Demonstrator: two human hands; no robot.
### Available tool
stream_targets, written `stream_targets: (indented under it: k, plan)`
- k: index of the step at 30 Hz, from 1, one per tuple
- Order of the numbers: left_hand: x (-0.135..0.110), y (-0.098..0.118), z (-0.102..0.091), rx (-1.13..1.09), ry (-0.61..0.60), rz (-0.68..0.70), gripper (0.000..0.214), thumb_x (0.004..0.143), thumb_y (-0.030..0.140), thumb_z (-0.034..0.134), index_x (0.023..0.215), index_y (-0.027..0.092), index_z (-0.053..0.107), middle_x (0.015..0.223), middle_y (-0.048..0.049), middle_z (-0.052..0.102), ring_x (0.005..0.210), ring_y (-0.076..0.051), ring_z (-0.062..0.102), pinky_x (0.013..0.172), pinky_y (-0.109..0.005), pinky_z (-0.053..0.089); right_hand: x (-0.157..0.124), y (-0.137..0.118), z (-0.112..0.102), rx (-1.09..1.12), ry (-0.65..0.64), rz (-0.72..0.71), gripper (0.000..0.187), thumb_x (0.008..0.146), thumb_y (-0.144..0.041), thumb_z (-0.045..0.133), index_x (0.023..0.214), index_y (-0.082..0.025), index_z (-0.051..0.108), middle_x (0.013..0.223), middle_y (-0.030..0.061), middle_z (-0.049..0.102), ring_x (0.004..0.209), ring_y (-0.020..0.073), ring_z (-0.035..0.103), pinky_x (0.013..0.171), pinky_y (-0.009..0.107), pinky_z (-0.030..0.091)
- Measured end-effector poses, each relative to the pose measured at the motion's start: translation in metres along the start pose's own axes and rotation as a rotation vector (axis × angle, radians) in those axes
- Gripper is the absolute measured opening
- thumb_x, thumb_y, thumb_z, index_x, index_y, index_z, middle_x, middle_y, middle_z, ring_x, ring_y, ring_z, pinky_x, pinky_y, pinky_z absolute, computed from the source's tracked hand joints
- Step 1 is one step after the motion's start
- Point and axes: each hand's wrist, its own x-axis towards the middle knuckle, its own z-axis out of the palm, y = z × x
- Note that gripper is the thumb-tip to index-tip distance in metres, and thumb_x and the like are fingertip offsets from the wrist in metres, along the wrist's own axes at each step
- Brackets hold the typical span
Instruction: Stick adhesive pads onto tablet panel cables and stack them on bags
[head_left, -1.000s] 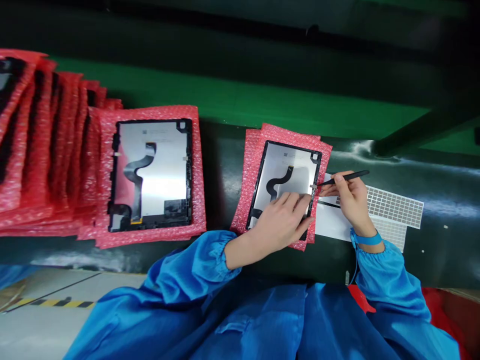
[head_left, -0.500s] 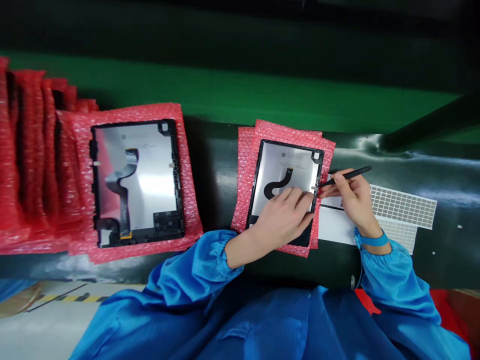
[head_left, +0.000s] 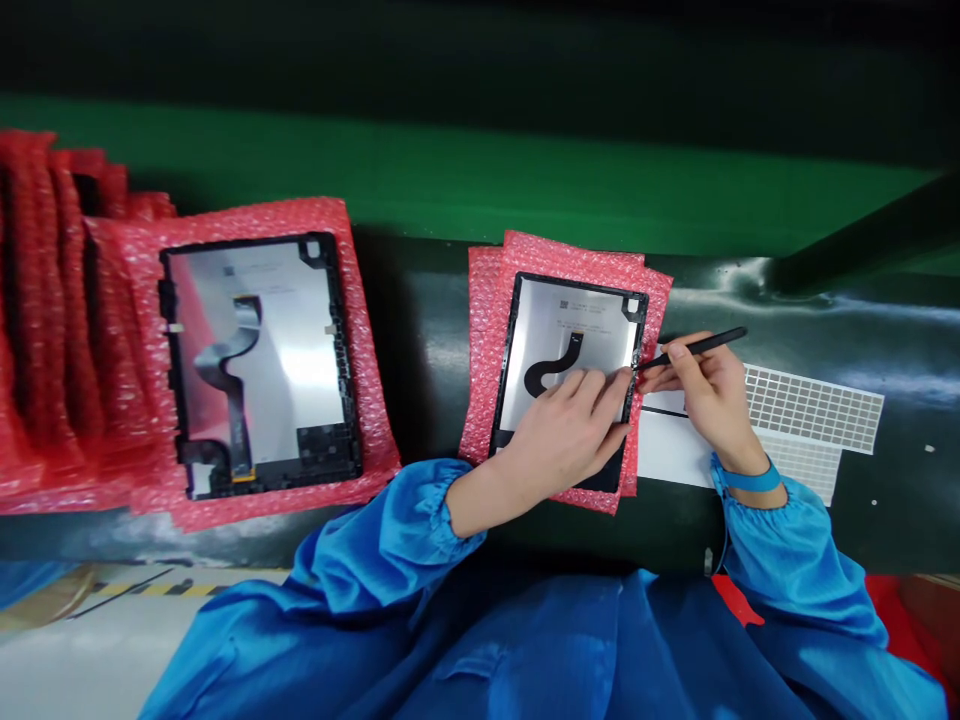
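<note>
A tablet panel (head_left: 577,330), silver-backed with a curved black flex cable, lies on red bubble wrap (head_left: 487,360) in front of me. My left hand (head_left: 562,435) rests flat on its lower half, fingers stretched toward the right edge. My right hand (head_left: 709,400) pinches black tweezers (head_left: 694,348), their tip touching the panel's right edge beside my left fingertips. A blue band circles my right wrist.
A second panel (head_left: 259,365) lies on bubble wrap to the left, with a stack of wrapped panels (head_left: 45,310) behind it. Sticker sheets (head_left: 814,410) and white paper (head_left: 667,450) lie right of my hand. A green belt (head_left: 450,180) runs beyond.
The tweezers' tip and my left fingertips have crept slightly up the panel's right edge. My head has turned a little to the right, shifting the left panel and stack leftward.
</note>
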Motion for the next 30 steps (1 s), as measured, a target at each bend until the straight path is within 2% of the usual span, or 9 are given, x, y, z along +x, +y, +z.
stream_targets:
  k: [4,9,14,18,20,24,26,30]
  plan:
    - [0.003,0.002,-0.004,0.049,-0.042,0.011,0.057,0.109,0.038,0.047,0.154,0.002,0.050,0.118,-0.0199,0.067,0.107,-0.033,0.066,0.081,-0.044,0.060,0.002,0.001,0.001,-0.005,0.014,0.005,0.046,0.092,-0.070,0.076,0.100,-0.027,0.060,0.073,-0.0003,0.076,0.063,0.0213,0.080,0.061,0.035,0.070]
    - [0.010,0.011,-0.011,0.143,-0.118,-0.020,0.059,0.109,0.041,0.049,0.154,0.003,0.051,0.117,-0.0195,0.067,0.104,-0.033,0.067,0.077,-0.043,0.059,-0.009,-0.013,-0.010,-0.010,0.146,-0.073,0.041,0.095,-0.069,0.072,0.100,-0.029,0.063,0.073,0.0011,0.076,0.070,0.0260,0.082,0.060,0.038,0.069]
    - [0.017,0.021,-0.017,0.214,-0.172,-0.065,0.057,0.110,0.046,0.047,0.150,0.007,0.056,0.112,-0.0206,0.069,0.098,-0.035,0.067,0.074,-0.044,0.057,-0.047,-0.023,-0.043,-0.107,0.289,-0.154,0.034,0.101,-0.062,0.068,0.103,-0.028,0.065,0.074,0.0022,0.079,0.066,0.0252,0.081,0.059,0.039,0.069]
    - [0.015,0.032,-0.017,0.162,-0.078,-0.104,0.059,0.109,0.047,0.050,0.149,0.004,0.057,0.118,-0.0246,0.069,0.108,-0.040,0.066,0.082,-0.050,0.056,-0.086,-0.011,-0.072,-0.222,0.367,-0.133,0.029,0.101,-0.054,0.072,0.099,-0.025,0.070,0.073,0.0025,0.079,0.059,0.0235,0.079,0.057,0.038,0.068]
    - [0.011,0.044,-0.012,0.085,-0.019,-0.005,0.059,0.109,0.047,0.049,0.149,0.004,0.057,0.127,-0.0253,0.069,0.115,-0.040,0.065,0.088,-0.050,0.056,-0.102,-0.001,-0.085,-0.282,0.372,-0.109,0.026,0.101,-0.051,0.073,0.099,-0.025,0.072,0.070,0.0023,0.078,0.061,0.0250,0.080,0.059,0.040,0.069]
    - [0.004,0.074,0.010,-0.019,0.002,0.342,0.064,0.108,0.055,0.051,0.148,0.006,0.060,0.158,-0.0237,0.057,0.144,-0.040,0.054,0.116,-0.050,0.044,-0.120,0.017,-0.106,-0.308,0.353,-0.077,0.023,0.101,-0.049,0.074,0.100,-0.026,0.073,0.070,0.0029,0.079,0.062,0.0274,0.080,0.059,0.041,0.069]
    - [0.003,0.086,0.022,-0.004,-0.037,0.395,0.069,0.106,0.059,0.054,0.150,0.005,0.060,0.166,-0.0236,0.050,0.150,-0.041,0.048,0.121,-0.052,0.039,-0.123,0.023,-0.113,-0.297,0.356,-0.065,0.022,0.101,-0.048,0.074,0.100,-0.026,0.072,0.072,0.0034,0.080,0.062,0.0272,0.080,0.056,0.040,0.068]
    - [0.005,0.092,0.033,0.048,-0.101,0.391,0.072,0.105,0.059,0.056,0.152,0.004,0.058,0.168,-0.0252,0.046,0.150,-0.041,0.049,0.117,-0.053,0.041,-0.123,0.028,-0.118,-0.265,0.343,-0.037,0.021,0.101,-0.047,0.074,0.101,-0.027,0.072,0.076,0.0036,0.081,0.064,0.0262,0.080,0.059,0.040,0.068]
